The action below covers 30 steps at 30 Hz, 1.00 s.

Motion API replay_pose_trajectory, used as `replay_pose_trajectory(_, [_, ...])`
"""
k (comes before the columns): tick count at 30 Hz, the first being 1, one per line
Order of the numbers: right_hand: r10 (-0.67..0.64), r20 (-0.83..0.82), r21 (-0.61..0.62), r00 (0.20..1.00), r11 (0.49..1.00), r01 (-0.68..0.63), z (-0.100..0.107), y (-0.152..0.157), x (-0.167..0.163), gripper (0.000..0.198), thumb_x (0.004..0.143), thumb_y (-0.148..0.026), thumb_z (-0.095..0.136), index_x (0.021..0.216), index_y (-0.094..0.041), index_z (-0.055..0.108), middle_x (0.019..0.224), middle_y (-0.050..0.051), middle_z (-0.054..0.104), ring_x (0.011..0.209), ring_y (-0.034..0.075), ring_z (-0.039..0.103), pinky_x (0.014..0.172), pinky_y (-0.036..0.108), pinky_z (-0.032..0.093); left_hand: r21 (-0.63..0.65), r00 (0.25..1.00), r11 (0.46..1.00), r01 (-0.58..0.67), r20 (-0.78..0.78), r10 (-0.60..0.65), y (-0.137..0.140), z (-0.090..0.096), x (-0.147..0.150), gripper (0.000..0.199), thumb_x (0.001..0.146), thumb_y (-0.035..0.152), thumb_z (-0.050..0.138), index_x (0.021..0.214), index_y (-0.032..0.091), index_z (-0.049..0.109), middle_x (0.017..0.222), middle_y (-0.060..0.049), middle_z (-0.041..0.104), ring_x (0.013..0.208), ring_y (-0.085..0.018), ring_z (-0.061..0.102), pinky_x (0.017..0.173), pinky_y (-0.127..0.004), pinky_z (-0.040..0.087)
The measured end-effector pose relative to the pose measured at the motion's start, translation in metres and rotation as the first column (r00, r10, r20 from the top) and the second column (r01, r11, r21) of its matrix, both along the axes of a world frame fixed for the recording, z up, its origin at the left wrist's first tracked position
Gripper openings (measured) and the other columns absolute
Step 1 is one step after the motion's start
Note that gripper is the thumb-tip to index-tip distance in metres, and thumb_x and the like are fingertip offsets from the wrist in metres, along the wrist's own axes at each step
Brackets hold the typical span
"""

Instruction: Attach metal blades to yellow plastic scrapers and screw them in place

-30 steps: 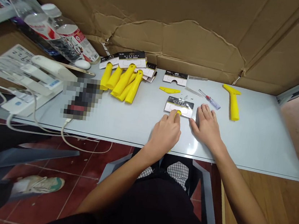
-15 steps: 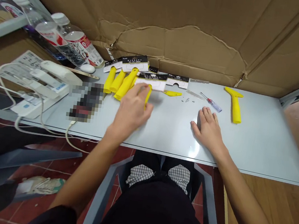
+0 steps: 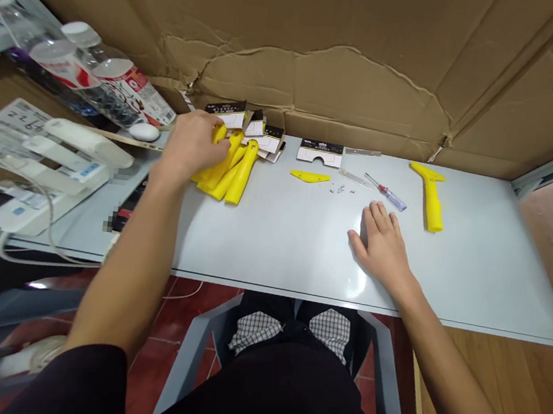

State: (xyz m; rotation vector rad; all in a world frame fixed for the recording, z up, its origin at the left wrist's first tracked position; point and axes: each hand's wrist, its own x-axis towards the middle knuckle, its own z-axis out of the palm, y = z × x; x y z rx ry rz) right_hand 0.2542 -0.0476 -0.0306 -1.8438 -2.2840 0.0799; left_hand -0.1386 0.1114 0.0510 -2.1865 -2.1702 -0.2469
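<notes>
1. Left hand point(image 3: 190, 146): fingers curled about the upper end of a yellow handle point(image 3: 219, 134); the fingertips are hidden, so whether they grip or have released cannot be told from here.
2. Yellow handles point(image 3: 241, 174), heaped at the rear left of the table point(image 3: 261, 245): being rounded and overlapping, they could roll or slide should the hand drag a neighbour.
3. Header cards point(image 3: 271, 140), behind the handles: a sideways tug could probably bend or dislodge one.
4. Right hand point(image 3: 383, 250): palm down, fingers extended, holding nothing; a forward sweep could scatter the loose screws point(image 3: 341, 189).
5. Nearby: screwdriver point(image 3: 386, 192), flat yellow crosspiece point(image 3: 309, 177), notched card point(image 3: 331, 152); farther right, T-shaped yellow tool point(image 3: 431, 199).
6. Obstructions: power strip point(image 3: 39, 205) and bottles point(image 3: 134, 90) crowd the left; cardboard point(image 3: 361, 93) closes the back.
</notes>
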Motion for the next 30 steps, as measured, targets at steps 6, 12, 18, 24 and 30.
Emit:
replay_pose_trajectory(6, [0.008,-0.019,0.019,1.0,1.0,-0.008,-0.002,0.0,0.001,0.072,0.109,-0.048,0.04,0.16,0.001,0.048,0.172,0.026,0.041,0.165,0.04,0.033,0.136,0.06,0.025,-0.11,0.999,0.993,0.051,-0.01,-0.053,0.008,0.011,-0.013,0.059,0.093,0.031,0.057,0.15,0.015,0.064,0.144,-0.012,0.068,0.118,-0.027,0.06,0.113,-0.039,0.043])
replay_pose_trajectory(12, [0.006,-0.017,0.007,1.0,1.0,-0.006,-0.001,0.0,0.001,0.072,0.108,-0.048,0.04,0.16,0.001,0.048,0.173,0.025,0.04,0.165,0.04,0.033,0.136,0.06,0.025,-0.132,0.997,0.989,0.071,0.012,-0.07,0.017,0.014,-0.02,0.054,0.093,0.029,0.06,0.144,0.019,0.069,0.123,-0.008,0.076,0.102,-0.025,0.062,0.106,-0.039,0.047])
replay_pose_trajectory(18, [0.009,-0.031,-0.005,0.999,1.0,-0.009,0.001,-0.001,0.0,0.071,0.108,-0.048,0.04,0.16,-0.001,0.048,0.174,0.025,0.039,0.166,0.04,0.031,0.136,0.06,0.024,0.099,0.988,0.987,0.125,0.077,-0.133,-0.001,0.014,-0.002,0.045,0.094,0.038,0.062,0.132,0.018,0.073,0.138,-0.011,0.072,0.122,-0.031,0.061,0.119,-0.047,0.044])
replay_pose_trajectory(24, [0.008,-0.041,-0.015,0.999,1.0,-0.009,0.004,0.0,0.0,0.07,0.108,-0.048,0.041,0.16,-0.002,0.049,0.174,0.025,0.039,0.165,0.04,0.031,0.136,0.061,0.024,0.235,0.954,0.943,0.235,0.129,-0.269,-0.023,0.014,0.064,0.041,0.097,0.039,0.057,0.129,0.02,0.073,0.142,-0.012,0.069,0.133,-0.035,0.059,0.119,-0.052,0.044])
replay_pose_trajectory(30, [0.024,-0.068,-0.011,0.997,1.0,-0.025,0.003,0.0,0.002,0.067,0.107,-0.046,0.045,0.157,-0.003,0.053,0.173,0.024,0.041,0.165,0.04,0.032,0.136,0.06,0.025,0.027,0.906,0.91,0.414,0.085,-0.415,0.019,-0.017,0.116,0.05,0.089,0.033,0.064,0.137,0.019,0.069,0.139,-0.017,0.07,0.127,-0.039,0.062,0.11,-0.053,0.048])
